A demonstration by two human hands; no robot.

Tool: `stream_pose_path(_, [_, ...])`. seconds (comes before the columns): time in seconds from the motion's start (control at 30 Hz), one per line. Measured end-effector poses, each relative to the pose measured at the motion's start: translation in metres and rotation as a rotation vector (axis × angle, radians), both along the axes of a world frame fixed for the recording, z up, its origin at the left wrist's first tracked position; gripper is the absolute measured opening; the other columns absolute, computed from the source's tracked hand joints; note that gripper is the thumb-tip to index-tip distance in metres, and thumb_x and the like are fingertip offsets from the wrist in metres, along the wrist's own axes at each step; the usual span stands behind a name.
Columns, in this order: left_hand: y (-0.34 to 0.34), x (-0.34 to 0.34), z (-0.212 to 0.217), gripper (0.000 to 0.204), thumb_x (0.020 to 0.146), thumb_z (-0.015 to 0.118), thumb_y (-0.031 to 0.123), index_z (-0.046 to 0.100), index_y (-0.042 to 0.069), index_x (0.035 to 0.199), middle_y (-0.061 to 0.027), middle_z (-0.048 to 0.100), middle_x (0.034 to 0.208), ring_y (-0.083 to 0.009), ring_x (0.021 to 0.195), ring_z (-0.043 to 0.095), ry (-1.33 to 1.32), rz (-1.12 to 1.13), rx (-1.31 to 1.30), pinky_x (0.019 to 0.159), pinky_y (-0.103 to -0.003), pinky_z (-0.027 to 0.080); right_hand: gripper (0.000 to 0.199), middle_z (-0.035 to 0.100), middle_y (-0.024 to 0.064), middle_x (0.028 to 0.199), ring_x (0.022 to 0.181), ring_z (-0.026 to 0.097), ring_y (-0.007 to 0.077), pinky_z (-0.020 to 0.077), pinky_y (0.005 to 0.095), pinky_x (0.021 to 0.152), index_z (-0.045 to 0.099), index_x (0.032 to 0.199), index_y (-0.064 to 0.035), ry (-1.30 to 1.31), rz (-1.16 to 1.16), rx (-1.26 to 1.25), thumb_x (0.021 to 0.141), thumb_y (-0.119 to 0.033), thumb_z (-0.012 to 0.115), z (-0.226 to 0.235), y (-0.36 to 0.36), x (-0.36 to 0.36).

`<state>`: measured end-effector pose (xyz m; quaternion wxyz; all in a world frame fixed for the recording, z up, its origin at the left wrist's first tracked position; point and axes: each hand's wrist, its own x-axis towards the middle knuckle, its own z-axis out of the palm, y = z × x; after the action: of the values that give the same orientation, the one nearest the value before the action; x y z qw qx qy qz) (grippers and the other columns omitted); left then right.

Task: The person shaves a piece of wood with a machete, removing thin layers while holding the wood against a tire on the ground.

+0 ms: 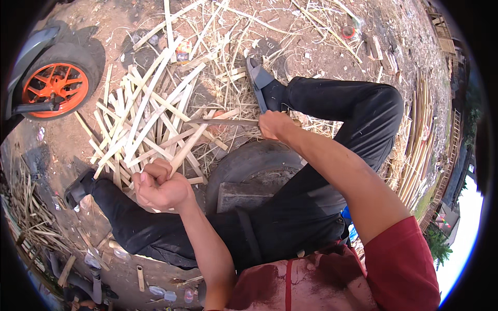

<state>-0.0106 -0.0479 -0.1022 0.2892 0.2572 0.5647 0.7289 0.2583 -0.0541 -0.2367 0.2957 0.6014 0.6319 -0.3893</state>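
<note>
A sizeable heap of split bamboo strips already lies on the ground at left. The left hand, fingers clenched, grips a bamboo strip angled toward the heap. The right hand, fingers wrapped tight, holds a long knife across it. Unsplit poles wait at right, so work probably remains.

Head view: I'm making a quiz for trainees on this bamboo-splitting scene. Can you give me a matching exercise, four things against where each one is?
Things:
1. left hand
2. right hand
3. orange wheel
4. old tyre

Places:
A. upper left corner
B. gripping a knife handle
C. between the person's legs
D. closed round a bamboo strip

Pairs: 1-D, 2-B, 3-A, 4-C
</note>
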Motion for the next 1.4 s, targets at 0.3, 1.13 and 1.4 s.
stream_pose_path(0.3, [0.026, 0.011, 0.004, 0.033, 0.082, 0.047, 0.013, 0.027, 0.009, 0.056, -0.0027, 0.027, 0.043, -0.0107, 0.039, 0.023, 0.035, -0.045, 0.004, 0.041, -0.028, 0.023, 0.036, 0.073, 0.0162, 0.110, 0.097, 0.072, 0.0373, 0.0592, 0.0477, 0.079, 0.074, 0.108, -0.0060, -0.032, 0.318, -0.041, 0.072, -0.011, 0.072, 0.020, 0.086, 0.008])
stream_pose_path(1.13, [0.030, 0.011, 0.045, 0.030, 0.081, 0.043, 0.016, 0.022, 0.011, 0.060, -0.0001, 0.022, 0.049, -0.0083, 0.047, 0.016, -0.072, -0.420, 0.057, 0.046, -0.028, 0.015, 0.021, 0.053, 0.0031, 0.065, 0.055, 0.052, 0.0140, 0.0447, 0.0321, 0.051, 0.057, 0.077, -0.0060, 0.713, -1.359, -0.522, 0.090, -0.019, 0.067, 0.096, -0.031, -0.098])
stream_pose_path(1.4, [0.049, 0.055, 0.069, 0.030, 0.082, 0.041, 0.014, 0.024, 0.007, 0.058, -0.0002, 0.030, 0.053, -0.0074, 0.047, 0.021, 0.021, -0.759, 0.061, 0.046, -0.029, 0.015, 0.019, 0.057, 0.0052, 0.076, 0.064, 0.057, 0.0152, 0.0502, 0.0328, 0.060, 0.060, 0.090, -0.0051, 0.776, -1.393, -0.537, 0.087, -0.023, 0.066, 0.130, -0.039, -0.076])
